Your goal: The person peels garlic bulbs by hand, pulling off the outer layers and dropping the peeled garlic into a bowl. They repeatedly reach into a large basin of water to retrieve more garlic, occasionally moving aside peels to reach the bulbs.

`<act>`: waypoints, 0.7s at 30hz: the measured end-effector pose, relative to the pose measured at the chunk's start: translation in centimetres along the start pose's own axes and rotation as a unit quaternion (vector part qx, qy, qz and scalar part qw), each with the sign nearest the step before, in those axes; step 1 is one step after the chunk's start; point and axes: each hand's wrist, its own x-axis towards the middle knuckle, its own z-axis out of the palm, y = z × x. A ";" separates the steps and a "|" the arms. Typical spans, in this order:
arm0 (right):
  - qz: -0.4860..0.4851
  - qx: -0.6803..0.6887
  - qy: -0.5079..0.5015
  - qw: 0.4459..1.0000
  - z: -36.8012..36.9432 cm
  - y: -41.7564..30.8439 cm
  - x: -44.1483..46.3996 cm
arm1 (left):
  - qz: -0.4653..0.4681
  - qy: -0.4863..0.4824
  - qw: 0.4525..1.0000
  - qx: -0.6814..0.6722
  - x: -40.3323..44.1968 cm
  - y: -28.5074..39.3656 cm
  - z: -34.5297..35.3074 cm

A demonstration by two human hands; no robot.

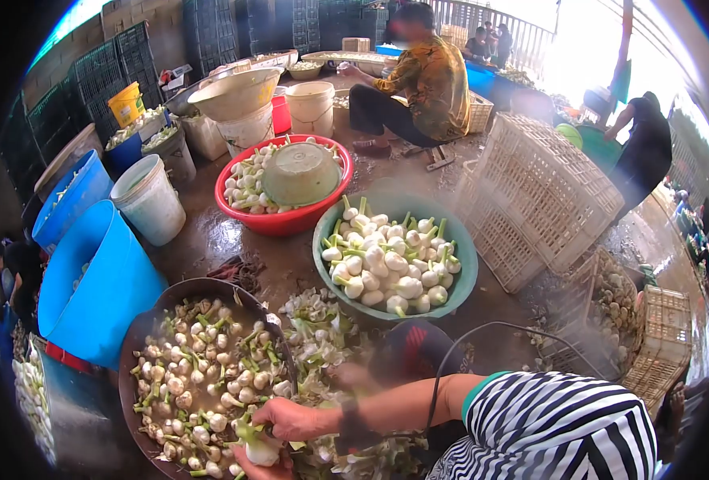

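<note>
My right hand reaches in from the right, a dark band on its wrist. Its thumb and fingers are closed at the green stem of a white garlic bulb. Below, my left hand is wrapped around the bulb's underside, partly cut off by the bottom edge of the view. Both hands are at the rim of a wide dark basin, where many garlic bulbs with short green stems lie in murky water. Peeled garlic skins and leaves are heaped to the right of the basin.
A green basin of clean white bulbs stands ahead, and a red basin with an upturned bowl is behind it. Blue tubs line the left. Plastic crates stand at right. A person sits farther back.
</note>
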 end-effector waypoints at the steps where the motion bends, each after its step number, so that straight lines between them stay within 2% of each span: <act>1: 0.009 -0.007 0.035 0.999 0.4 -0.8 -0.3 | 0.015 0.016 1.000 0.009 1.3 -1.0 -1.7; 2: 0.019 -0.015 0.071 0.997 0.5 -1.2 -0.4 | 0.031 0.032 0.999 0.018 0.4 -0.2 1.0; 3: -0.088 -0.107 0.158 0.978 1.3 0.2 -0.1 | 0.101 0.119 0.986 0.063 -1.8 -0.3 3.6; 6: -0.077 -0.087 0.164 0.980 2.5 0.0 -1.0 | 0.093 -0.039 0.978 0.181 -1.0 -2.0 0.6; 7: 0.001 -0.078 0.090 0.993 2.9 -0.3 -1.4 | 0.079 -0.027 0.987 0.138 -1.1 -2.0 0.4; 8: 0.069 0.047 0.048 0.995 3.9 -0.1 -1.5 | 0.066 -0.017 0.993 0.095 -1.0 -1.7 0.4; 10: 0.205 0.240 0.008 0.949 4.1 -1.3 -2.3 | 0.041 0.004 0.999 0.009 -1.3 -0.7 0.6; 11: 0.127 0.161 0.079 0.975 4.0 -0.2 -1.6 | 0.263 0.051 0.882 0.388 -3.9 -0.2 4.4; 12: 0.046 0.081 0.150 0.984 3.8 1.4 -0.6 | 0.269 0.048 0.898 0.344 -3.1 -0.4 3.2; 13: 0.094 0.079 0.172 0.977 1.9 1.3 0.2 | 0.273 0.042 0.913 0.300 -1.4 -0.9 0.9; 14: 0.199 0.151 0.186 0.950 0.2 2.2 1.4 | 0.276 0.036 0.927 0.253 -0.4 -1.2 -0.3; 15: 0.164 0.025 0.229 0.959 -1.0 3.6 1.6 | 0.065 0.038 0.996 -0.046 -1.1 0.0 1.0; 16: 0.125 -0.101 0.269 0.950 -1.9 4.7 1.6 | 0.058 0.031 0.996 -0.061 -1.0 -0.1 1.0; 17: 0.137 -0.227 0.100 0.959 -1.7 5.8 0.8 | 0.053 0.024 0.995 -0.075 -0.8 -0.2 1.0; 18: 0.145 -0.345 -0.075 0.924 -1.1 6.9 -0.6 | 0.047 0.019 0.994 -0.092 -0.6 -0.4 0.8; 19: 0.112 -0.364 -0.149 0.913 -0.8 6.5 -2.2 | 0.113 0.021 0.993 0.035 -0.3 -0.8 0.7; 20: 0.072 -0.323 -0.115 0.937 -0.1 7.0 -2.7 | 0.120 0.036 0.990 0.060 -0.2 -1.0 0.4; 21: 0.036 -0.227 -0.082 0.970 0.1 7.1 -2.4 | 0.127 0.052 0.987 0.084 -0.1 -1.2 0.1</act>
